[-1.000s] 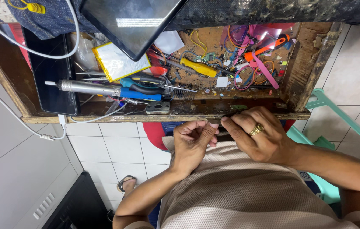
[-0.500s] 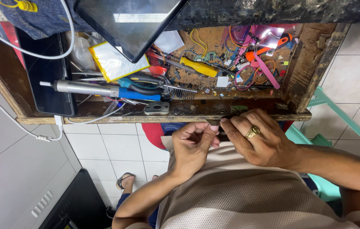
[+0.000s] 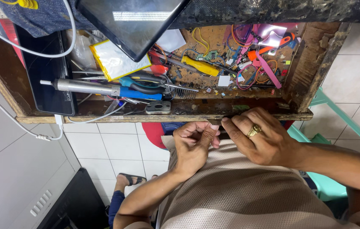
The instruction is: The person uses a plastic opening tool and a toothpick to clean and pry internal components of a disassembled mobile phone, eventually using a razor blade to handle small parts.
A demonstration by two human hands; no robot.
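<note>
- We saw our left hand (image 3: 194, 142) curled just under the bench edge, its fingertips pinched together on something small and pale that barely showed between them; what it was we could not tell.
- Our right hand (image 3: 264, 138), with a gold ring (image 3: 254, 131) on one finger, lay beside it, fingers bent down toward the same spot and touching a dark sliver there; whether it actually gripped that sliver we could not tell.
- Compared with the views a moment earlier, both hands had stayed at the front lip of the wooden tray (image 3: 180, 116), and had only closed in a little on each other, so we judged the fiddly work between the fingertips was ongoing, not finished.
- Just beyond the hands, a small grey metal piece (image 3: 158, 107) sat on the tray's front ledge, untouched.
- Further in lay a soldering iron (image 3: 99, 88) with a blue grip, blue-handled pliers (image 3: 139, 82) and a yellow-handled screwdriver (image 3: 201, 65).
- Farthest off, a dark tablet (image 3: 133, 21) leaned over a flat yellow battery pack (image 3: 114, 59), with coloured wires (image 3: 252, 55) well to the right.
</note>
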